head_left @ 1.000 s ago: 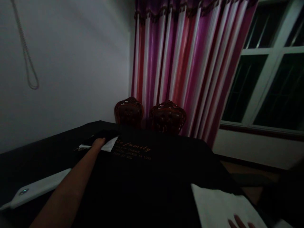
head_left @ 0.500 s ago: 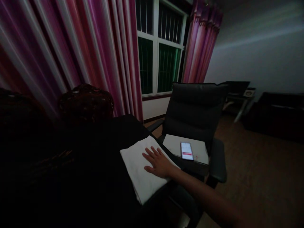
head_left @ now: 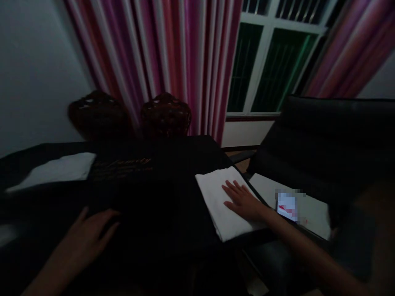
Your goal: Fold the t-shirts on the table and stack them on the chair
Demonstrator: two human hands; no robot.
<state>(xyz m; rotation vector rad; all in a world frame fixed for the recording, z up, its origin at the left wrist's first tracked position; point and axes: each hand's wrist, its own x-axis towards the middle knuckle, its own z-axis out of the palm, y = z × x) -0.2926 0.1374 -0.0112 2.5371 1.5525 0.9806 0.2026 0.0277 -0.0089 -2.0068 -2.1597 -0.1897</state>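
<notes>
Head view: the room is dim, and the largest thing seen is the striped curtain (head_left: 173,61), hung in soft vertical folds of pink, purple and white. To the right of the curtain a white-framed window (head_left: 268,61) with dark panes is seen. Below the curtain the surface (head_left: 160,193) is spread with a black cloth, matte and smooth, with a line of faint orange lettering (head_left: 121,166) printed on it. Right of the surface a black padded office chair (head_left: 327,135) is placed, its back quilted in broad horizontal rolls, and a flat pale sheet (head_left: 311,209) is laid on its seat. Two carved dark-red wooden chair backs (head_left: 165,113), rounded and glossy, are set against the far edge of the surface. A folded white cloth (head_left: 216,197), rectangular and soft, is laid at the right edge of the surface, one corner overhanging. A second pale folded cloth (head_left: 58,168) is laid at the far left of the surface. The right hand (head_left: 243,201) is pressed flat on the folded white cloth, fingers spread and nothing clasped. The left hand (head_left: 86,236) is rested palm-down on the black cloth at the near left, its grip loose and empty.
</notes>
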